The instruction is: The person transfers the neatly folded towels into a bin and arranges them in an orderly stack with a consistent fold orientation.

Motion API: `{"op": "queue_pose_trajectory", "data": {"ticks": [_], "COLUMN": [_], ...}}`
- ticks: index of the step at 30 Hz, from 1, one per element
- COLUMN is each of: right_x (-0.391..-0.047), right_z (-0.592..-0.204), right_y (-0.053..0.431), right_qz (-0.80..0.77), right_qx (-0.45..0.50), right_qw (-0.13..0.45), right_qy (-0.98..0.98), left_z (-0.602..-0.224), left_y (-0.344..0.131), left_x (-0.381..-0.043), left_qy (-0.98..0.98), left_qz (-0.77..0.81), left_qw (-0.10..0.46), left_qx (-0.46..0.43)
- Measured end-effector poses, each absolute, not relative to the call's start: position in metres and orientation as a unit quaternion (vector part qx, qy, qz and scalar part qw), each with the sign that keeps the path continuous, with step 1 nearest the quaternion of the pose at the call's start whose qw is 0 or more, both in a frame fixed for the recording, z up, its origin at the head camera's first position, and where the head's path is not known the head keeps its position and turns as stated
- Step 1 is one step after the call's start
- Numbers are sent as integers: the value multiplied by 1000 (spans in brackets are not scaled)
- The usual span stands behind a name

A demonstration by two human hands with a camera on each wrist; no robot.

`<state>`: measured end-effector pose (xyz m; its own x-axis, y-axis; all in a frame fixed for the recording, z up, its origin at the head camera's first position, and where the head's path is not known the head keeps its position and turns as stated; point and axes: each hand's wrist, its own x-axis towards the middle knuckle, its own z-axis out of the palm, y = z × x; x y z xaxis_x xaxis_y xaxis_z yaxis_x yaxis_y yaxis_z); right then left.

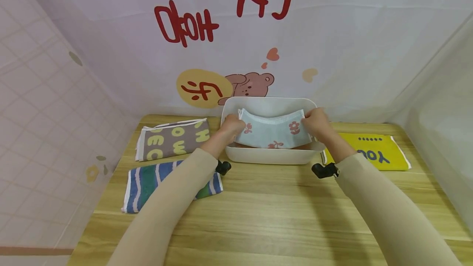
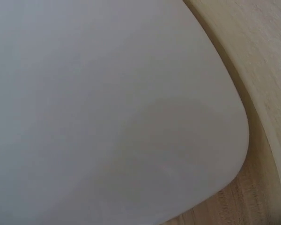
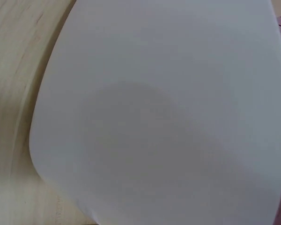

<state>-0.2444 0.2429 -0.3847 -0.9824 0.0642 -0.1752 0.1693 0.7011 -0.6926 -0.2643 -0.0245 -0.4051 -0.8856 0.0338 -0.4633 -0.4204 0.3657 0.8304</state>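
Note:
A light blue folded towel [image 1: 273, 132] with pink flowers and a white edge hangs slightly sagging between both hands. My left hand [image 1: 232, 127] grips its left end, and the right hand [image 1: 316, 123] holds the opposite end. The towel is inside the mouth of a white plastic bin [image 1: 275, 156], its lower edge partly hidden behind the front wall. Whether it touches the bottom, I cannot tell. Both wrist views are filled mostly by the bin's smooth white outside, a wall [image 2: 107, 93] on the left and another wall [image 3: 154, 117] on the right.
Left of the bin lies a grey-brown towel [image 1: 171, 141] with yellow letters, and nearer, a blue-green striped towel [image 1: 148, 186] partly under the left sleeve. A yellow towel [image 1: 384, 151] lies to the right. Behind the wooden table [image 1: 266, 216] hangs a printed white cloth [image 1: 221, 60].

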Motion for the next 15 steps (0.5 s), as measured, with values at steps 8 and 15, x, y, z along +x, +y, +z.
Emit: {"op": "queue_pose_trajectory", "data": {"ticks": [8,15], "right_x": [-245,-246], "right_z": [-390,-393], "right_y": [243,243], "right_qz": [-363,-352], "right_qx": [57,38], "right_qw": [64,72], "right_qy": [928,932], "left_z": [-406,-403], "left_y": [-24,-24], "left_x": [-263,-260], "left_qy": [802,799], "left_qz": [551,554], "left_qw": [201,204], "left_qx": [-113,-114]}}
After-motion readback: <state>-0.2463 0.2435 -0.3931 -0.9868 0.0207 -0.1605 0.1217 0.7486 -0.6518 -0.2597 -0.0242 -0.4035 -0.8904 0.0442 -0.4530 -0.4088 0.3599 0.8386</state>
